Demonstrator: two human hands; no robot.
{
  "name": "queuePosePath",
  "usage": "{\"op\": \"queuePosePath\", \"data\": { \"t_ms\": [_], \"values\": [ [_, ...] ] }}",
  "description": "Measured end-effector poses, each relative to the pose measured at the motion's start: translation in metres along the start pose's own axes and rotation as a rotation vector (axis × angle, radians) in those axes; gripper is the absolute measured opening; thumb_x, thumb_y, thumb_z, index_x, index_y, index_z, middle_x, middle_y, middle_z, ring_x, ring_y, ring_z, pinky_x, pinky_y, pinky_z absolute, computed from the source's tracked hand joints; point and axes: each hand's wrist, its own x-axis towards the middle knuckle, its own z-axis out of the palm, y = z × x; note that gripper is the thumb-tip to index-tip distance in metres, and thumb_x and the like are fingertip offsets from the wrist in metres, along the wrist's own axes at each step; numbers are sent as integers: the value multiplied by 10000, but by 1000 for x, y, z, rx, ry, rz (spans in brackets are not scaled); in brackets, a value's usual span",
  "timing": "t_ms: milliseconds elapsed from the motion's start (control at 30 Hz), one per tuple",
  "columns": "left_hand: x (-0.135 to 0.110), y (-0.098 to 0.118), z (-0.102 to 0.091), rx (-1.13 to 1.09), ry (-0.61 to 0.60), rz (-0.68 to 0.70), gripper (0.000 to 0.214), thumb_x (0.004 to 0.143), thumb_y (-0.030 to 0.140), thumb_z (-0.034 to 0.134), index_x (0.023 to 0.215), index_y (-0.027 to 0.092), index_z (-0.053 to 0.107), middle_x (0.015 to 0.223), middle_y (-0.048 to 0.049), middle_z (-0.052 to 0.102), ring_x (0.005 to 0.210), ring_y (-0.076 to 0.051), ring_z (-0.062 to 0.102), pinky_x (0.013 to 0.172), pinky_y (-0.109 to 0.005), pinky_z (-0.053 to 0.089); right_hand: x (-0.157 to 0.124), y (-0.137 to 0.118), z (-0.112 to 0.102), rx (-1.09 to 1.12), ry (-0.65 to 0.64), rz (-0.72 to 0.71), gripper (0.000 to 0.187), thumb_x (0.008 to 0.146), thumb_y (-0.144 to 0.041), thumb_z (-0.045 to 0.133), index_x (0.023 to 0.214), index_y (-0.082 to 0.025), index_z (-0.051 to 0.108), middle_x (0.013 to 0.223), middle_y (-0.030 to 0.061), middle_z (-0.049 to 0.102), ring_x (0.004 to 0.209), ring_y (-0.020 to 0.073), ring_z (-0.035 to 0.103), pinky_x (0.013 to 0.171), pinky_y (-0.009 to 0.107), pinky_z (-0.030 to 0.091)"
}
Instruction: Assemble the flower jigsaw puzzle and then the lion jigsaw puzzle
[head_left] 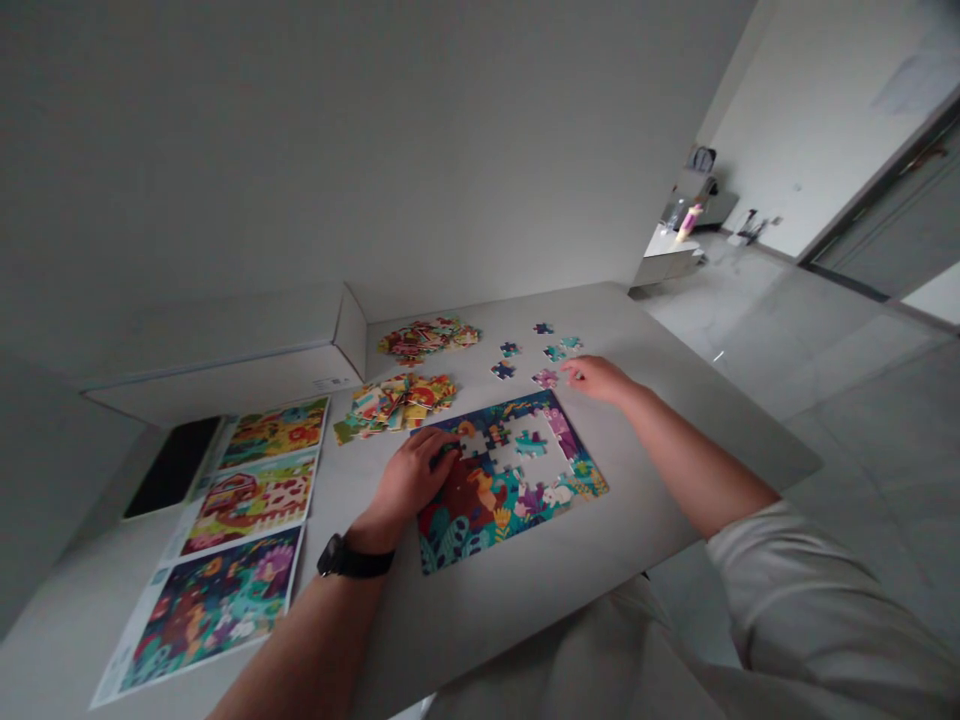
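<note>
A partly assembled jigsaw puzzle (480, 510) lies on the table, showing a dark blue night scene with plants and animals. Its middle and upper part have gaps, and a loose teal puzzle piece (531, 444) sits inside the larger one. My left hand (420, 470) rests on the puzzle's left upper edge, thumb and forefinger apart, holding nothing that I can see. Beyond the puzzle's upper right corner, my right hand (598, 378) reaches low over the table with fingers slightly parted. Its fingertips are just right of a pink puzzle piece (546, 378).
Loose dark blue pieces (503, 370) and teal pieces (555, 353) lie behind the puzzle. Two piles of pieces (405, 400) (429, 338) are at the back. Printed picture sheets (217, 600), a black tablet-like slab (174, 465) and a white box (225, 390) occupy the left.
</note>
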Motion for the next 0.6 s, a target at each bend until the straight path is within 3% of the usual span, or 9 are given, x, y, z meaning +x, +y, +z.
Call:
{"op": "queuePosePath", "data": {
  "t_ms": [200, 367, 500, 600],
  "values": [
    [-1, -1, 1, 7, -6, 26, 283, 1054, 385, 539, 1181, 277, 767, 1193, -90, 769, 1131, -265, 741, 1039, -437, 633, 51, -9, 9, -53, -103, -77, 453, 764, -115, 878, 1174, -304, 842, 1072, 21, 842, 849, 191, 747, 790, 269, 542],
    [0, -3, -2, 11, -1, 8, 278, 1052, 382, 535, 1183, 285, 760, 1216, -85, 767, 1169, -268, 732, 1079, -437, 611, 62, -3, 6, -70, -187, -126, 397, 710, -123, 908, 1064, -277, 820, 1038, 14, 822, 879, 184, 744, 757, 249, 523],
    [1, 2, -5, 8, 32, -1, 284, 1053, 375, 523, 1173, 265, 756, 1215, -96, 763, 1172, -266, 726, 1081, -432, 602, 50, 2, 7, 18, -73, -95, 364, 673, -172, 944, 963, -229, 730, 951, 4, 789, 853, 177, 713, 757, 256, 514],
    [4, 10, -13, 5, 74, 35, 280, 1047, 370, 540, 1161, 240, 759, 1219, -110, 760, 1172, -267, 718, 1080, -436, 593, 36, 3, 7, 221, 19, -39, 272, 744, -195, 880, 877, -223, 644, 835, -17, 737, 795, 167, 687, 755, 267, 514]
  ]
}}
